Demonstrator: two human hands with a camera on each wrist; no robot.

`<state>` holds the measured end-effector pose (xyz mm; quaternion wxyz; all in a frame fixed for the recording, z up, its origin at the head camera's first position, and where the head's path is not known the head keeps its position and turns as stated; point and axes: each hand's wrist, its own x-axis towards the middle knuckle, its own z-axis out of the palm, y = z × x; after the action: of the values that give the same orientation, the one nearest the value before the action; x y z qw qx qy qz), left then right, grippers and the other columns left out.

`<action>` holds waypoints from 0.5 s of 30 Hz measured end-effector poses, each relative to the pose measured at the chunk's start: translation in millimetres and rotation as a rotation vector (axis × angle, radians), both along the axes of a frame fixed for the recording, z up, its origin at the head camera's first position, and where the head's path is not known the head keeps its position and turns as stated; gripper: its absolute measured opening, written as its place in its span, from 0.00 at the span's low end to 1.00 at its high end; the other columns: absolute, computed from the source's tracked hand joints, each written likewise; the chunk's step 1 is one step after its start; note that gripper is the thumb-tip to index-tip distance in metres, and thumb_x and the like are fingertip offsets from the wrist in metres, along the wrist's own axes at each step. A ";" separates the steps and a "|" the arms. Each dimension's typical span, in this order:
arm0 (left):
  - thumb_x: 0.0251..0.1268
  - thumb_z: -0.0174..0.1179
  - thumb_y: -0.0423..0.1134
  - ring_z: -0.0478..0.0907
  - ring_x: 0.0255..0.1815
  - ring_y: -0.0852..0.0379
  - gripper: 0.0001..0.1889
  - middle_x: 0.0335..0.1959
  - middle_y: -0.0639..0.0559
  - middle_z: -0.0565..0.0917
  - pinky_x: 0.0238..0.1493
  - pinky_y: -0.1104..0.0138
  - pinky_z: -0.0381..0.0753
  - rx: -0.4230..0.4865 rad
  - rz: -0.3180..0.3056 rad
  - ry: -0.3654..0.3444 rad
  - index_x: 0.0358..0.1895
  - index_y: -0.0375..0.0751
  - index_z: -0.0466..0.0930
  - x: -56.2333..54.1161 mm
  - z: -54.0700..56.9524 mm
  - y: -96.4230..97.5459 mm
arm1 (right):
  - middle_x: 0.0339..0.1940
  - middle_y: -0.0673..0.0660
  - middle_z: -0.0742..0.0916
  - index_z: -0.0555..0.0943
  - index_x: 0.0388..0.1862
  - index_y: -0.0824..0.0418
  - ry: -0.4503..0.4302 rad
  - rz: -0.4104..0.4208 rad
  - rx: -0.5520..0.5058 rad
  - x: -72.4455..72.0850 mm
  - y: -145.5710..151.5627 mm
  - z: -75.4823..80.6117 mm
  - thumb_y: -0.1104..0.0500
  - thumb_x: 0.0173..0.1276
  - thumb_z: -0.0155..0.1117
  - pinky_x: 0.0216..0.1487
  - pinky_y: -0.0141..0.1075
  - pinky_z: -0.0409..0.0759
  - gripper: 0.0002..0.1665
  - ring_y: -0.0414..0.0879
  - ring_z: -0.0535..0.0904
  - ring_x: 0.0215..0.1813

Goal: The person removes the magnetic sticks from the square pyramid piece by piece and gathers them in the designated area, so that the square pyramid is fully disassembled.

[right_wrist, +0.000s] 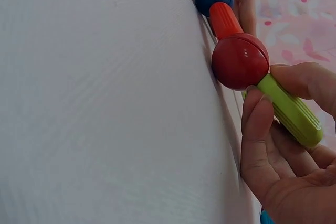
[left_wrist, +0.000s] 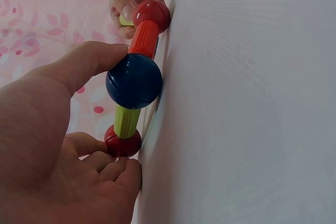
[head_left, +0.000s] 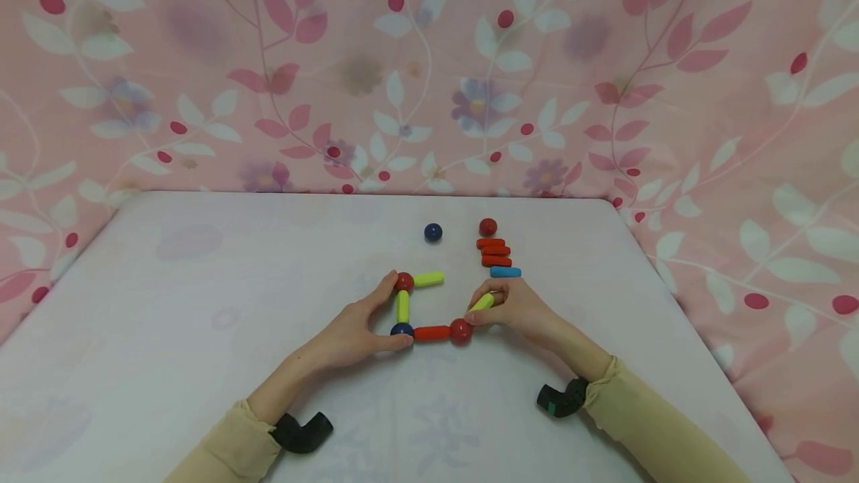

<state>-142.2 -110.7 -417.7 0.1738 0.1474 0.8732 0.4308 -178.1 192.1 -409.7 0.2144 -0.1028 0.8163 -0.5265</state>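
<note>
My left hand (head_left: 350, 330) holds a ball-and-rod frame: its thumb presses the dark blue ball (left_wrist: 134, 81), its fingers touch the far red ball (head_left: 405, 282). A yellow-green rod (head_left: 403, 307) joins these two balls. Another yellow-green rod (head_left: 429, 279) sticks out rightward from the far red ball. From the blue ball a red rod (head_left: 432, 333) leads right to a near red ball (right_wrist: 240, 61). My right hand (head_left: 523, 308) pinches a yellow-green rod (right_wrist: 293, 111) between thumb and fingers, one end against that near ball; whether it is attached, I cannot tell.
Behind the frame lie a loose dark blue ball (head_left: 433, 232) and a red ball (head_left: 488, 227). Beside my right hand are several red rods (head_left: 496, 251) and a blue rod (head_left: 505, 272). Everything rests on a white table (head_left: 201, 267) against a pink floral cloth (head_left: 429, 95).
</note>
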 end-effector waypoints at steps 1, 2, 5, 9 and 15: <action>0.57 0.70 0.59 0.47 0.83 0.49 0.54 0.82 0.57 0.51 0.76 0.41 0.56 0.000 0.001 -0.002 0.82 0.61 0.43 0.0 0.0 0.0 | 0.30 0.55 0.89 0.83 0.43 0.63 0.003 -0.001 0.003 0.3 -0.1 0.5 0.54 0.60 0.77 0.39 0.34 0.80 0.18 0.49 0.83 0.36; 0.57 0.70 0.59 0.47 0.83 0.49 0.54 0.82 0.57 0.51 0.76 0.41 0.56 -0.001 0.002 -0.002 0.82 0.61 0.43 0.0 -0.1 0.0 | 0.30 0.55 0.89 0.84 0.43 0.63 0.005 -0.002 0.006 0.6 -0.3 0.9 0.54 0.60 0.77 0.38 0.33 0.79 0.18 0.49 0.83 0.36; 0.57 0.70 0.59 0.47 0.83 0.49 0.54 0.82 0.57 0.51 0.76 0.41 0.56 0.000 0.003 -0.003 0.82 0.61 0.43 0.1 -0.2 0.1 | 0.29 0.55 0.90 0.84 0.42 0.63 0.011 -0.006 0.012 1.6 -0.9 1.9 0.53 0.60 0.77 0.37 0.33 0.79 0.18 0.48 0.83 0.36; 0.57 0.70 0.58 0.47 0.83 0.49 0.54 0.82 0.57 0.51 0.76 0.41 0.56 0.007 0.002 -0.004 0.82 0.61 0.43 0.5 0.2 -0.1 | 0.30 0.55 0.90 0.84 0.42 0.63 0.011 -0.019 0.004 2.1 -1.7 1.8 0.54 0.59 0.77 0.37 0.33 0.79 0.17 0.49 0.82 0.37; 0.57 0.70 0.58 0.47 0.83 0.49 0.54 0.82 0.56 0.52 0.75 0.41 0.56 0.011 0.003 -0.002 0.82 0.61 0.44 0.5 0.0 -0.2 | 0.31 0.54 0.89 0.85 0.43 0.60 0.046 -0.097 0.051 0.5 5.0 -0.1 0.53 0.58 0.78 0.38 0.34 0.78 0.17 0.49 0.80 0.40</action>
<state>-141.7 -110.9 -417.7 0.1731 0.1469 0.8708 0.4360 -177.6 197.1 -409.8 0.1722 -0.0696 0.8381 -0.5130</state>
